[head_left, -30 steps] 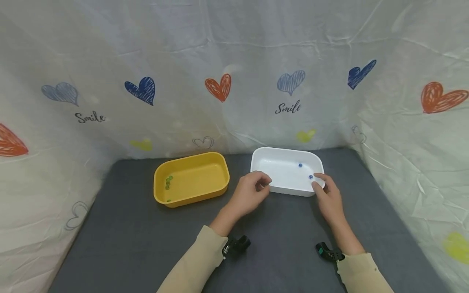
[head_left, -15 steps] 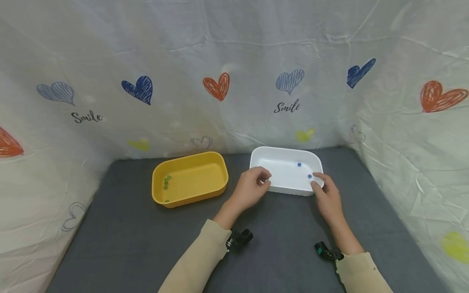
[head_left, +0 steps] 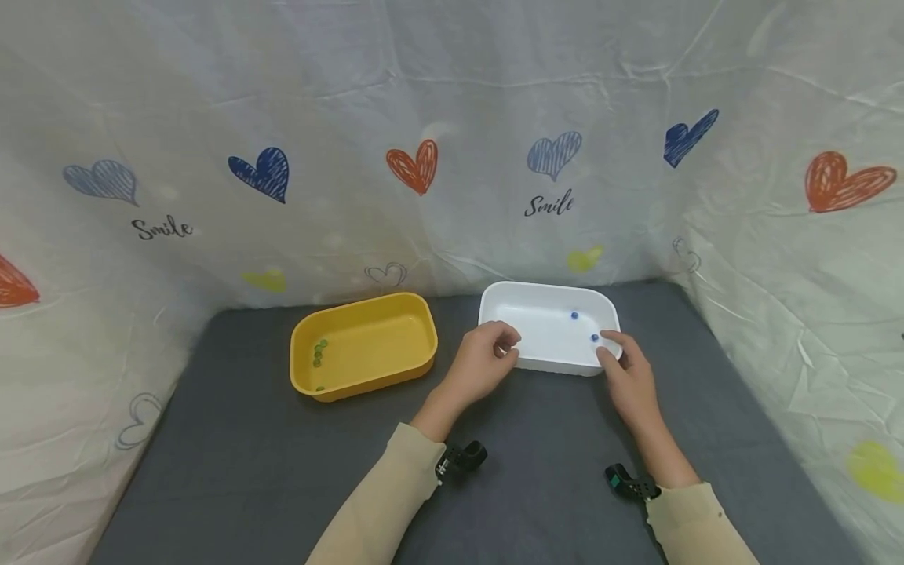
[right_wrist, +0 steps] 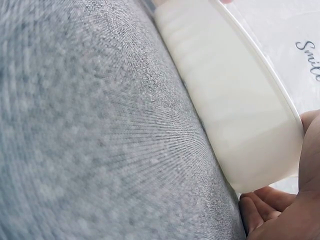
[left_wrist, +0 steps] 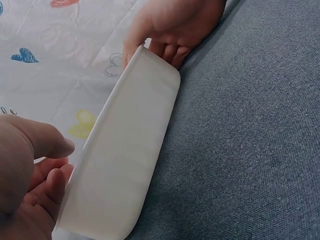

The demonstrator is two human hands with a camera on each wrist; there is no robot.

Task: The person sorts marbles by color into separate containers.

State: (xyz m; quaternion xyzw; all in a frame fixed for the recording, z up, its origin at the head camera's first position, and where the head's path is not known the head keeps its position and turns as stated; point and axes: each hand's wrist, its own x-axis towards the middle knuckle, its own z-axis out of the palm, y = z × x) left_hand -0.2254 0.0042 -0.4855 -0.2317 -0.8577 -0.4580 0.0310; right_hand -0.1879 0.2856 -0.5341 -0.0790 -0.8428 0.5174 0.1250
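A white plastic tray (head_left: 537, 322) stands on the dark cloth, with two small blue beads (head_left: 575, 315) inside its right half. My left hand (head_left: 482, 357) holds the tray's front left corner with curled fingers. In the left wrist view its thumb (left_wrist: 55, 140) is above the rim, and the fingertips lie by the tray's end wall. My right hand (head_left: 633, 380) grips the front right corner, thumb and index finger over the rim beside one bead. The right wrist view shows its other fingers (right_wrist: 262, 207) low against the outside of that corner.
A yellow tray (head_left: 374, 380) stands to the left, with several small green beads (head_left: 318, 353) by its left end. Behind both trays hangs a white cloth (head_left: 466, 235) printed with hearts. Grey cloth (head_left: 282, 479) covers the table.
The left hand has shifted very slightly at the white tray's corner. The whole head view has drifted a little; trays and beads keep their places.
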